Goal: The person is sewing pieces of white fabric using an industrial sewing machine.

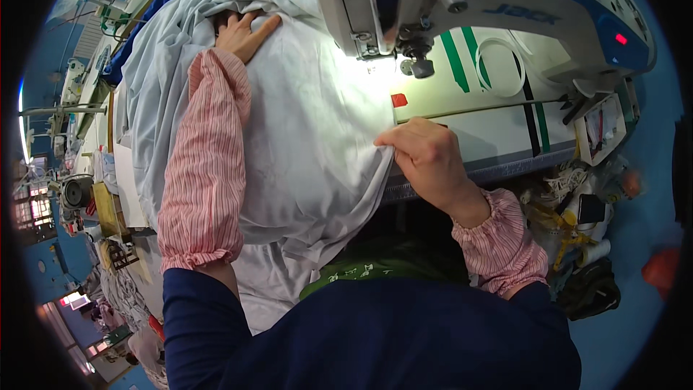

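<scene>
Pale grey cloth (pixel 310 123) lay spread over the sewing machine (pixel 505 7) bed, under the needle; the left hand (pixel 244 35) pressed flat and open on it; the right hand (pixel 426 155) pinched its edge; keeping that edge taut and straight seemed wise.

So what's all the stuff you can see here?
pale grey-blue cloth sheet: one, heaped across the table under the needle
white and blue sewing machine: one, top right
white sewing table with green and black tape stripes: one, right of the cloth
small red tag: one, on the table by the cloth
thread cones: a few, pale, lower right
pink striped sleeve covers: two, on the forearms
left hand: flat on the cloth
right hand: fingers pinching the cloth edge
</scene>
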`<move>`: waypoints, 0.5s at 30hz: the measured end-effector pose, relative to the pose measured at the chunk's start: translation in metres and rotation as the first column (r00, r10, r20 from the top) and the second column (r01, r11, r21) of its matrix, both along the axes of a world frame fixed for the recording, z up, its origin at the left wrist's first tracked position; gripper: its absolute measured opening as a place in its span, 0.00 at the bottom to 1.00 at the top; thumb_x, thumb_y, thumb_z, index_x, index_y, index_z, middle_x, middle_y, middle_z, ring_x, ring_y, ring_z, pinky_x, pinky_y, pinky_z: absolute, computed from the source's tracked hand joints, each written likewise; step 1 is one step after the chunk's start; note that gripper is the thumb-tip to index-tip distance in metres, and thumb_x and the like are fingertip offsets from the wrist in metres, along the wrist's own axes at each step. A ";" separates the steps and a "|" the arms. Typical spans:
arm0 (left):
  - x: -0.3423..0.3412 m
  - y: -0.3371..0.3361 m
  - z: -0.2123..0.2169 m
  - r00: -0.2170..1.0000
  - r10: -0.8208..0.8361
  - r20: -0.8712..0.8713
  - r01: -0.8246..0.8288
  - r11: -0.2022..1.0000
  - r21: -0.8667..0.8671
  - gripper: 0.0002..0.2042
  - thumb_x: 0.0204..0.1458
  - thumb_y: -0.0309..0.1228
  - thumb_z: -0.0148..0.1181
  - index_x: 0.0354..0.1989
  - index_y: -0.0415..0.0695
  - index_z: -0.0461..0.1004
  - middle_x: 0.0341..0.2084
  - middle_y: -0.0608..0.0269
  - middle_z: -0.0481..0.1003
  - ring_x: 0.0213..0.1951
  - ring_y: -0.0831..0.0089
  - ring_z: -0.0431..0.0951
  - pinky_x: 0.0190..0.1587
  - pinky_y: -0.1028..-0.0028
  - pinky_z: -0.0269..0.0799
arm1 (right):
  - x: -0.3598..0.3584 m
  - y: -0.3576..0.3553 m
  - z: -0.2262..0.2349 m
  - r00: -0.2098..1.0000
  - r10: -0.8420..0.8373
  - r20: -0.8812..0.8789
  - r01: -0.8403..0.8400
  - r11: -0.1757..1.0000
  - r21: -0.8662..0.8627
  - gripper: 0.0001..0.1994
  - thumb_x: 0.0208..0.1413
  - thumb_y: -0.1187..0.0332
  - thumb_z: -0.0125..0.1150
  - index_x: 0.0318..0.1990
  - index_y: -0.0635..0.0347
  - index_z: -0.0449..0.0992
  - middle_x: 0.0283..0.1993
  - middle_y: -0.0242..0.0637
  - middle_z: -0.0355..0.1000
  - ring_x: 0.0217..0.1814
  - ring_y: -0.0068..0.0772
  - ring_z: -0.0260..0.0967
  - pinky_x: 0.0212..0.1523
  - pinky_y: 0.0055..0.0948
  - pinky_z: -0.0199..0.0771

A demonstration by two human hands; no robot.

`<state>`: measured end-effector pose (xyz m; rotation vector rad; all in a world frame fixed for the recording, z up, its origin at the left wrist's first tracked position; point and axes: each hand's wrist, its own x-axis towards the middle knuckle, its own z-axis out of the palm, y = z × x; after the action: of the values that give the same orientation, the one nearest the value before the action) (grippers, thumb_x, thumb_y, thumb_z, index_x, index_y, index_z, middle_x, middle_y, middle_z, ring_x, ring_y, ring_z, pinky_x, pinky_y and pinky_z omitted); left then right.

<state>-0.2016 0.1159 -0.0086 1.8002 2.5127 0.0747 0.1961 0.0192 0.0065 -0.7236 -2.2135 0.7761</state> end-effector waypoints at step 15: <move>-0.036 0.091 0.005 0.883 -0.173 -0.436 0.125 0.983 -0.136 0.21 0.62 0.56 0.34 0.63 0.91 0.48 0.68 0.63 0.57 0.66 0.43 0.56 0.68 0.54 0.50 | -0.025 0.071 -0.012 0.991 -0.020 0.135 -0.009 0.978 0.208 0.11 0.48 0.80 0.59 0.39 0.55 0.78 0.37 0.35 0.77 0.37 0.40 0.76 0.39 0.32 0.75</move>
<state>-0.2381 0.2066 -0.0035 2.1639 2.5716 -0.5292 0.1710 0.0906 -0.0058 -0.6961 -2.3711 0.4933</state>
